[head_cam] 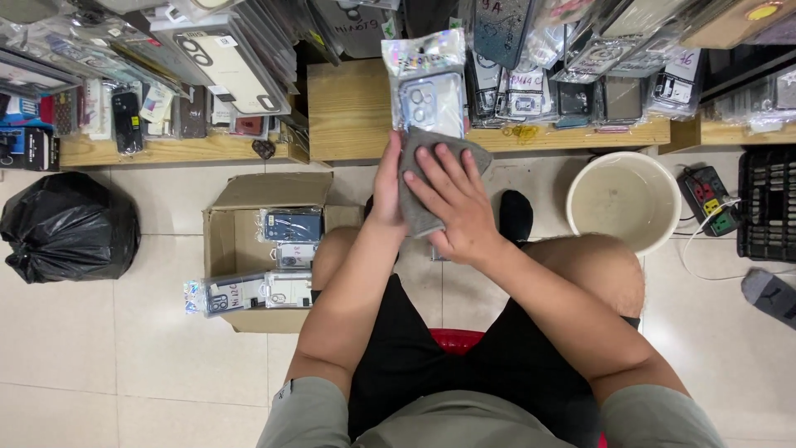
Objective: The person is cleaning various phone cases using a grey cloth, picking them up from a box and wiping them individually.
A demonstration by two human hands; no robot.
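Two hands at work: a seated person wipes one packaged phone case; items run from largest to smallest.
Pale tiled floor (124, 348): carries everything below; the person sits low on a red seat (454, 338), knees apart.
Low wooden shelving (348, 108): runs across the top, crowded with hanging and stacked phone cases in clear packets (597, 58).
Black plastic rubbish bag (68, 224): knotted, on the floor at far left, well apart from the hands.
Open brown cardboard box (224, 249): just beside the left knee, holding several bagged phone cases (290, 226).
Round white plastic bucket (623, 201): beside the right knee, with cloudy water; a black multi-socket power strip (710, 199) lies near its rim.
Right hand (454, 209): fingers spread flat, pressing a grey folded cloth (419, 187) against the packet's lower half.
Left hand (386, 187): curled round the packet's left edge, gripping it upright from behind the cloth.
Clear-bagged pale blue phone case (433, 91): held in the air before the shelf, its upper half showing above the cloth.
Risk, judged: the slick packet could slide from the one-hand grip under wiping pressure and drop to the floor.
Risk, judged: water tipped from the bucket would reach the power strip, given how close they sit.
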